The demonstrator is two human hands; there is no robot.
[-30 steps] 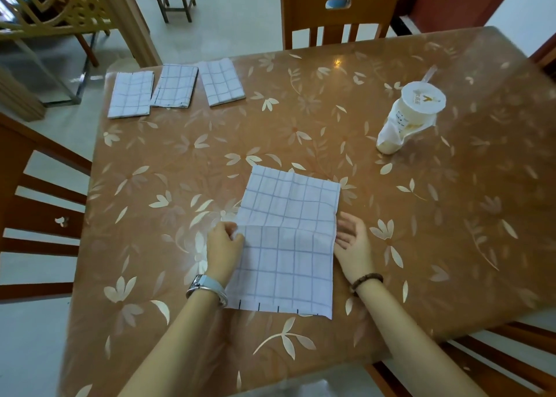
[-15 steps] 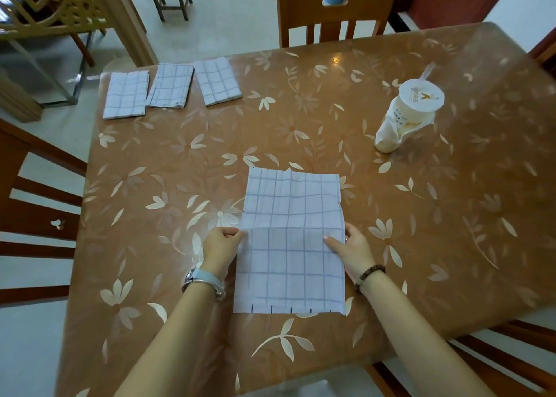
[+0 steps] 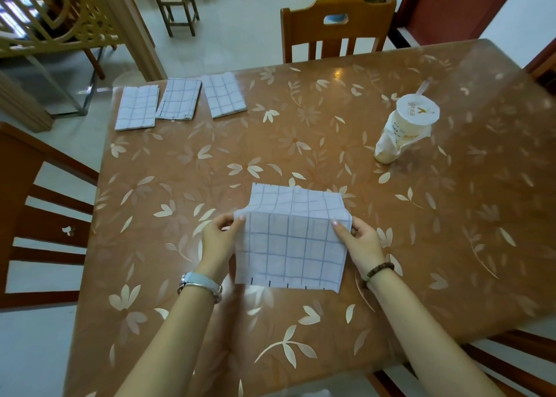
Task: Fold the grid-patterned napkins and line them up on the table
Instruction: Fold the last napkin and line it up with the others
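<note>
table [image 3: 180,170] glossy brown, leaf-patterned | wooden chair [image 3: 334,26] behind | pale floor [image 3: 240,20] | left hand [image 3: 221,237], right hand [image 3: 362,241] pinch napkin [image 3: 288,246] sides

Your white, blue-gridded napkin [image 3: 288,246] sits half folded at the table's [image 3: 421,246] near middle, its crease raised. Three folded napkins [image 3: 179,100] lie in a row at the far-left corner.

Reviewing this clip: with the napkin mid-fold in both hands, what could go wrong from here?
1. The left hand and right hand pinch the napkin only at its side edges, with its middle unsupported, so the halves may land misaligned.
2. The three folded napkins lie at the table's far left corner, the leftmost near the edge; adding a fourth there could nudge one off.
</note>
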